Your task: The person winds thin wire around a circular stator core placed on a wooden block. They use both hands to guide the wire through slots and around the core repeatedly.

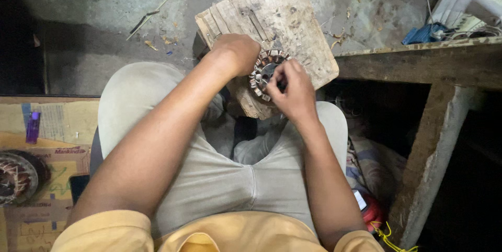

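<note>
One round metal motor core [265, 69], ringed with slotted teeth, stands on edge against a worn wooden block [293, 27] just beyond the seated person's knees. Only part of the ring shows; both hands cover the rest, and its near rim is lost behind them. The left hand [236, 52] is curled shut over the ring's left edge, knuckles up, fingers wrapped out of sight. The right hand [294, 87] presses in from the right, fingertips pinched together at the ring's centre; whether they hold anything small there is too dark and fine to make out. The block lies tilted on a dusty concrete floor [104, 27] littered with scraps. Nearer, the person's pale grey trousers [219, 178] and yellow shirt [209, 233] fill the lower middle. At the far left, flattened cardboard [63, 126] carries a small purple lighter [33, 127] and a second wound coil ring [15, 178], cut off by the edge. On the right a rough wooden bench [429, 66] stands, its underside in deep shadow, with a white fan housing [470, 1] and blue cloth [424, 34] beyond, partly cropped.
</note>
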